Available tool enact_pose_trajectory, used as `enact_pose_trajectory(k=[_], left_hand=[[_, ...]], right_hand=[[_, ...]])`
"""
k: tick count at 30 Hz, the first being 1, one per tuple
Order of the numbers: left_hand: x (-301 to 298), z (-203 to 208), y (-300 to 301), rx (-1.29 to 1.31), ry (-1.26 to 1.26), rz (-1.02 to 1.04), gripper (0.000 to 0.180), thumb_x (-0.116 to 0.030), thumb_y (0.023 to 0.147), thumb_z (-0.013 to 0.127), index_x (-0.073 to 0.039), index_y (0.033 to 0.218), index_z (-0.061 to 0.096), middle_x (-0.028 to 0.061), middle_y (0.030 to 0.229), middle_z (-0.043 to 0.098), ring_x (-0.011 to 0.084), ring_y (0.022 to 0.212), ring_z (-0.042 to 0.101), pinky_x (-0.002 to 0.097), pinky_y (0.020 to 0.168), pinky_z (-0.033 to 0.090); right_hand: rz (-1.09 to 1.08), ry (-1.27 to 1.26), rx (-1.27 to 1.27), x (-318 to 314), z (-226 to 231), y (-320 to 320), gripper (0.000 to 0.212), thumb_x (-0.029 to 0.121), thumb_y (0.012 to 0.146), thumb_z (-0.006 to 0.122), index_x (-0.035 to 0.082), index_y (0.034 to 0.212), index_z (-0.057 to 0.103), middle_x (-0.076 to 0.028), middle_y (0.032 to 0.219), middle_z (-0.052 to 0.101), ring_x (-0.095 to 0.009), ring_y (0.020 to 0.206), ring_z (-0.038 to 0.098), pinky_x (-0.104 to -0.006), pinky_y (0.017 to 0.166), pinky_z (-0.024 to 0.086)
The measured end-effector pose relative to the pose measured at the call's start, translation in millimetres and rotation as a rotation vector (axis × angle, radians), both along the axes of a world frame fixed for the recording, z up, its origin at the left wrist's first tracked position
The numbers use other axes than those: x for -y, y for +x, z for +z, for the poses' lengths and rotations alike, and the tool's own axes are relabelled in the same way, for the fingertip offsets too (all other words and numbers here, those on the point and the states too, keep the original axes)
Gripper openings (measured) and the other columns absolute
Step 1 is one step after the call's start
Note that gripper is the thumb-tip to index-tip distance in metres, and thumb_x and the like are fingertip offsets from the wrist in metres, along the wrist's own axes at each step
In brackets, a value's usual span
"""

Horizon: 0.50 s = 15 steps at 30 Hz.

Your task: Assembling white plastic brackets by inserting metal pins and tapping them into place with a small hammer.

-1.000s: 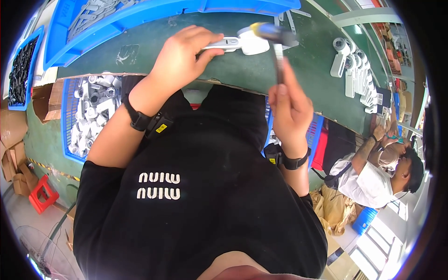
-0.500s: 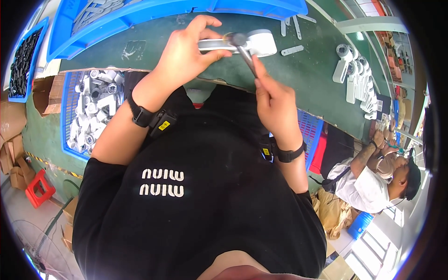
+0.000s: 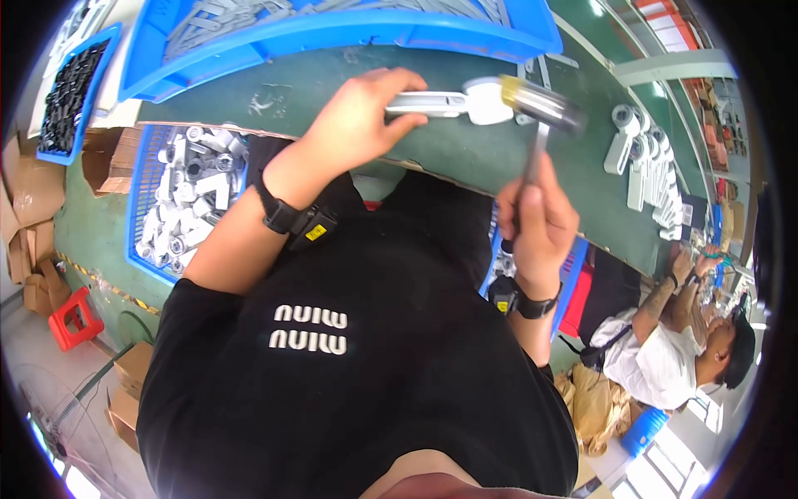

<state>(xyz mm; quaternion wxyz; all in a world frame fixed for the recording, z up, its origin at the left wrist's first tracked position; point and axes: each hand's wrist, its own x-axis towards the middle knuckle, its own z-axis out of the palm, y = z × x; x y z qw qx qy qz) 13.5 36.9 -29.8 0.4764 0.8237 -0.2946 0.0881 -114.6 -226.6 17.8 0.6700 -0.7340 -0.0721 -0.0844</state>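
My left hand (image 3: 353,121) grips a white handle-shaped part (image 3: 489,101) by its narrow end, just above the green table. The part's wide, rounded end points to the right. In my right hand (image 3: 539,224) is a hammer (image 3: 542,105), its handle upright in my wrapped fingers. The hammer's head, blurred by motion, has a yellow end next to the rounded end of the part; I cannot tell whether they touch. Behind the hammer, several flat grey strips (image 3: 544,71) lie on the table, partly hidden.
A blue bin (image 3: 332,40) of grey strips stands at the far edge. White parts line the table (image 3: 332,66) at right (image 3: 648,162). A blue crate (image 3: 137,212) of white parts sits at left, near a tray of black pieces (image 3: 71,96). A co-worker (image 3: 648,358) works at far right.
The hammer has swung from above the part to its right side. My right hand has moved right and down, and the left hand has shifted slightly right and nearer with the part.
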Motion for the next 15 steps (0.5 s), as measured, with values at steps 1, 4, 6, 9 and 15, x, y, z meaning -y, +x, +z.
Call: enact_pose_trajectory(k=[1, 4, 6, 9, 15], left_hand=[[-2.2, 6.4, -2.7, -0.011, 0.041, -0.015, 0.036, -0.01, 0.088, 0.086, -0.001, 0.119, 0.07, 0.0179, 0.112, 0.074, 0.0386, 0.1, 0.072, 0.0438, 0.091, 0.058], [-11.0, 15.6, -7.3, 0.112, 0.199, 0.009, 0.035, -0.006, 0.087, 0.084, -0.001, 0.119, 0.071, 0.0164, 0.112, 0.072, 0.0365, 0.101, 0.071, 0.0426, 0.091, 0.056], [-18.3, 29.1, -7.8, -0.035, 0.106, -0.031, 0.034, -0.004, 0.088, 0.083, -0.001, 0.12, 0.072, 0.0143, 0.113, 0.072, 0.0314, 0.103, 0.071, 0.0406, 0.092, 0.056], [-20.2, 41.0, -7.4, -0.175, -0.388, -0.057, 0.038, 0.008, 0.094, 0.076, 0.0, 0.13, 0.069, 0.0103, 0.123, 0.072, 0.0174, 0.108, 0.07, 0.0355, 0.099, 0.056], [19.6, 71.9, -3.2, 0.18, -0.222, 0.083, 0.037, 0.005, 0.089, 0.076, -0.003, 0.124, 0.072, 0.0138, 0.117, 0.077, 0.0268, 0.103, 0.075, 0.0371, 0.09, 0.061]], right_hand=[[0.011, 0.017, 0.015, 4.2, -0.3, 1.7, 0.045, 0.009, 0.113, 0.057, 0.005, 0.158, 0.059, 0.002, 0.075, 0.062, -0.005, 0.062, 0.052, -0.0226, 0.056, 0.04], [-0.01, -0.238, -0.006, 19.8, 2.1, 13.1, 0.045, 0.013, 0.114, 0.057, 0.006, 0.158, 0.059, 0.0, 0.077, 0.064, -0.005, 0.062, 0.05, -0.0225, 0.055, 0.039], [0.013, -0.217, -0.032, 33.2, -9.9, 20.1, 0.045, 0.013, 0.115, 0.057, 0.006, 0.159, 0.058, -0.001, 0.078, 0.064, -0.005, 0.062, 0.05, -0.0225, 0.055, 0.04], [0.021, -0.041, -0.138, 36.1, -35.4, 26.0, 0.047, 0.014, 0.115, 0.056, 0.007, 0.161, 0.055, -0.002, 0.079, 0.063, -0.006, 0.061, 0.05, -0.0227, 0.055, 0.041], [0.031, 0.201, -0.215, 34.1, -36.6, 30.9, 0.049, 0.019, 0.118, 0.05, 0.007, 0.166, 0.048, -0.002, 0.077, 0.058, -0.008, 0.059, 0.048, -0.0234, 0.053, 0.043]])
